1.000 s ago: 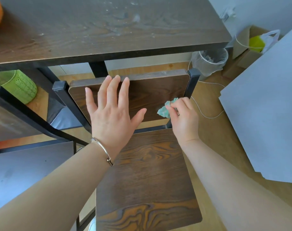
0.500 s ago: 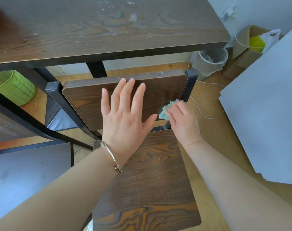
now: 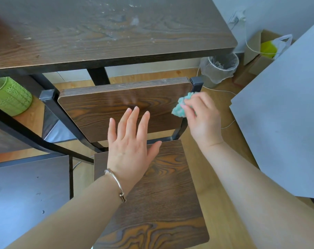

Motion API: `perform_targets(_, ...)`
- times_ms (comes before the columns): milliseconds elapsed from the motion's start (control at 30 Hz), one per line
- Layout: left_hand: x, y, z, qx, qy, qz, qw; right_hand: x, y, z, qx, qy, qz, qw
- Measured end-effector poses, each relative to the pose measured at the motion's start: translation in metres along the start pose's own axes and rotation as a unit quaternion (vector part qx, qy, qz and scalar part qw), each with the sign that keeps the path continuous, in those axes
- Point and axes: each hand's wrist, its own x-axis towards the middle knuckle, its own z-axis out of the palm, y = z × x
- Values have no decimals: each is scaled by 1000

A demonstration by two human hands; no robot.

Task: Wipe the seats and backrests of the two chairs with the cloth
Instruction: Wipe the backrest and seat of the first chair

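Observation:
A dark wood-grain chair stands below me, its backrest (image 3: 102, 108) facing me and its seat (image 3: 163, 200) running toward the bottom of the view. My right hand (image 3: 202, 119) pinches a bunched teal cloth (image 3: 180, 106) against the backrest's right edge, by the black frame post (image 3: 195, 85). My left hand (image 3: 130, 142), fingers straight and spread, hovers over the lower backrest and the seat's far edge; whether it touches is unclear. A second chair's dark seat (image 3: 27, 191) shows at the lower left, its backrest mostly out of view.
A dusty dark wooden table (image 3: 102, 33) stands just beyond the chair. A green perforated basket (image 3: 9, 96) sits under it at left. A lined bin (image 3: 219, 67), a cardboard box (image 3: 260, 45) and a white cable lie at right. A grey board (image 3: 285, 114) leans in at right.
My right hand has slid the cloth up the backrest's right edge toward the top corner. My left hand has drifted right and down, away from the backrest's top.

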Motion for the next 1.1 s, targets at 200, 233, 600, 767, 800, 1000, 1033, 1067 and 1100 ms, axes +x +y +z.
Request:
perform_targets(200, 1, 6, 6, -9, -9, -5, 1000, 31, 1, -24, -32, 45, -56, 997)
perform_targets(233, 0, 7, 8, -8, -12, -3, 1000, 31, 2, -24, -33, 50, -58, 997)
perform_targets(600, -16, -1, 50, -9, -56, 7, 998, -58, 50, 42, -14, -17, -28, 999)
perform_targets(767, -27, -11, 72, -5, -69, -4, 998, -99, 61, 78, 19, -32, 60, 997)
perform_targets(800, -29, -12, 75, -4, -72, -4, 997, -105, 62, 84, 25, -34, 83, 996)
perform_targets(1000, -36, -24, 87, -3, -87, -6, 996, -140, 64, 118, 24, -54, 190, 980)
perform_targets(1033, -37, -26, 88, -2, -91, -5, 996, -143, 64, 122, 15, -62, 200, 978)
perform_targets(1067, -39, -29, 90, 0, -93, -5, 996, -145, 65, 125, 4, -70, 207, 976)
perform_targets(1100, -40, -32, 91, 3, -95, -4, 995, -145, 64, 128, -6, -80, 215, 973)
